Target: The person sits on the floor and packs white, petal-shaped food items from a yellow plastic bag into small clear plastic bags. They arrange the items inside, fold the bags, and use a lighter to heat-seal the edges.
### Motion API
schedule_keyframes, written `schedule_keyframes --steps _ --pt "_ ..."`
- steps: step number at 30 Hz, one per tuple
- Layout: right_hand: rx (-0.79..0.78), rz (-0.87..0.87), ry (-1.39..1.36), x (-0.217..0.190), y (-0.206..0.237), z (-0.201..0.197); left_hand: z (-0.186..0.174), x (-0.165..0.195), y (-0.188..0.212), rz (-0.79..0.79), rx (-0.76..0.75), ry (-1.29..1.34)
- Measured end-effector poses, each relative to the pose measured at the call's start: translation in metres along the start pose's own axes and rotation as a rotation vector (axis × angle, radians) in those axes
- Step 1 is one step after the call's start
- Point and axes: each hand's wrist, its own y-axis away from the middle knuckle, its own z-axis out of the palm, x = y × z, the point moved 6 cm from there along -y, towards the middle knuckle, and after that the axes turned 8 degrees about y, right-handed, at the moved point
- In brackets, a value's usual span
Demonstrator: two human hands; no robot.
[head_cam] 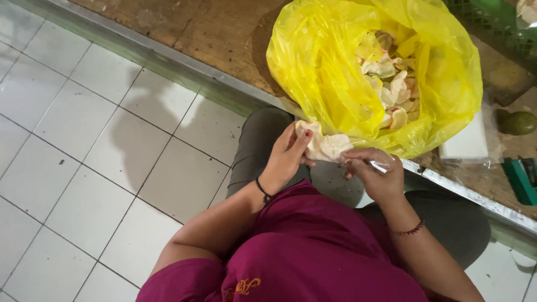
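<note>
My left hand (286, 157) and my right hand (376, 173) hold between them a small clear plastic bag (327, 146) filled with pale, pink-edged crackers. The left hand grips the bag's left end; the right hand pinches its right end, where the clear plastic is gathered. Just above the hands a large yellow plastic bag (324, 72) lies open on a wooden counter, with several loose crackers (391, 84) of the same kind inside. A dark band is on my left wrist and a beaded one on my right.
The wooden counter (212, 33) has a metal edge (184, 70) running diagonally. On it at the right lie a white packet (465, 142), a green fruit (520, 123) and a green box (521, 179). White floor tiles (72, 145) fill the left.
</note>
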Motion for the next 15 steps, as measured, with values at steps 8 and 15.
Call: schedule_keyframes --steps 8,15 --pt "-0.181 -0.107 -0.184 -0.005 -0.003 0.012 -0.011 -0.006 -0.001 0.110 0.022 0.110" --pt "0.012 0.042 -0.099 0.001 0.003 0.018 -0.013 -0.002 0.001 0.202 0.036 0.076"
